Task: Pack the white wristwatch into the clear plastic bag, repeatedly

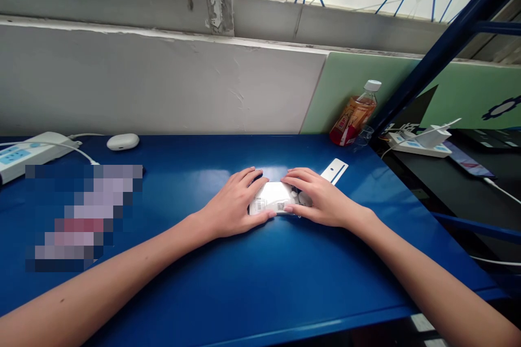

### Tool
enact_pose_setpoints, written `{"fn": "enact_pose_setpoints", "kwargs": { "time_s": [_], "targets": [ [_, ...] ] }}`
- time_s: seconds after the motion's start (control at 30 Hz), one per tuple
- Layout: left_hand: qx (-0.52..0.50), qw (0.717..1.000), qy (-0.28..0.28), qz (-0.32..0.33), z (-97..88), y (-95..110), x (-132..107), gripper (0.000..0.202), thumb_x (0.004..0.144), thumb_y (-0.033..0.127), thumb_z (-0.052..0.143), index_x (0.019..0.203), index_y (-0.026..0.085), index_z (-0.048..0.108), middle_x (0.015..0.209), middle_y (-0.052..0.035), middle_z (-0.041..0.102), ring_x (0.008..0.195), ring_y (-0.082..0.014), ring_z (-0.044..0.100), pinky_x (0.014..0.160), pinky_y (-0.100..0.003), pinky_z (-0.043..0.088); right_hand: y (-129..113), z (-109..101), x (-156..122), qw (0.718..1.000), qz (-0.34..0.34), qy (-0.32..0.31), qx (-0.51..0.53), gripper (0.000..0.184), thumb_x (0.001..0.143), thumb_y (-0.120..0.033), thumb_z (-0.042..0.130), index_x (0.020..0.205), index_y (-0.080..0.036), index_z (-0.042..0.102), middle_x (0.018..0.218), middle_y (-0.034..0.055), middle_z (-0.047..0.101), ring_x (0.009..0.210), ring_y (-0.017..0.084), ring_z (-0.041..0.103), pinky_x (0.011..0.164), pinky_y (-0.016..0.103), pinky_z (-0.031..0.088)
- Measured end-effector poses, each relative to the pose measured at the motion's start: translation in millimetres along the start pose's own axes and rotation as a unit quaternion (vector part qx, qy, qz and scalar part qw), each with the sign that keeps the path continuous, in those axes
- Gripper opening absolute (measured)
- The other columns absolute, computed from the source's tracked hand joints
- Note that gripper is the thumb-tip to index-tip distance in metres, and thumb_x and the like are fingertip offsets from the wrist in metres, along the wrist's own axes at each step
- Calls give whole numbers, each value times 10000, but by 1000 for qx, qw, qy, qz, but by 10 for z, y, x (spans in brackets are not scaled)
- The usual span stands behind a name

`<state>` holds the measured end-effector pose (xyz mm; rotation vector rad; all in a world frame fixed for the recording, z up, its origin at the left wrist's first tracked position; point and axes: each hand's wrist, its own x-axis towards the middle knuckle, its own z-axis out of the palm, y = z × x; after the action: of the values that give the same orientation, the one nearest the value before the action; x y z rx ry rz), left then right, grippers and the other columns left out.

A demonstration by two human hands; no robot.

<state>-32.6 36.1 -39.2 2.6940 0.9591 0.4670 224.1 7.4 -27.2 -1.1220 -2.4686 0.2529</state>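
Observation:
A small white package in clear plastic (271, 196), with printed labels on its front, lies on the blue desk (244, 282). My left hand (234, 200) grips its left end, thumb along the near edge and fingers over the far side. At the other end, my right hand (321, 198) holds it in the same way, fingers bent round it. Small grey and dark items (302, 198) show through the plastic by my right palm; their kind I cannot make out. Just behind my right hand lies a flat white strip (336, 171) with a hole and a dark slot.
A phone (87, 217), its screen pixelated, lies at left on a white cable. Behind it are a power strip (36, 152) and a white earbud case (122, 141). A drink bottle (354, 114) leans at the back right, near a blue metal post (431, 59).

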Motion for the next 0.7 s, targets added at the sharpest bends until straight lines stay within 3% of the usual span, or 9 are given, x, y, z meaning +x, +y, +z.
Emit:
{"fn": "enact_pose_setpoints", "kwargs": {
  "time_s": [0.27,0.5,0.7],
  "targets": [
    [13,1000,-1,6,6,-1,-3,644,902,604,542,1358,151,506,1439,-207,487,1391,-391,374,1105,-559,358,-19,-39,-15,998,27,45,-31,381,874,-273,577,1242,-180,610,1168,153,671,1044,304,641,883,462,552],
    [23,1000,-13,7,7,3,4,674,907,600,546,1364,109,491,1432,-223,491,1392,-390,370,1113,-554,345,-90,-15,-14,997,20,3,-80,348,833,-141,522,1157,-157,649,1103,124,741,976,281,694,794,382,543],
    [12,1000,-12,23,-5,13,12,639,917,566,559,1355,108,482,1400,-212,520,1383,-371,387,1114,-529,360,-147,13,-32,989,44,-36,-138,300,884,-150,482,1147,-186,621,910,74,765,725,230,705,587,302,441]
  ]
}}
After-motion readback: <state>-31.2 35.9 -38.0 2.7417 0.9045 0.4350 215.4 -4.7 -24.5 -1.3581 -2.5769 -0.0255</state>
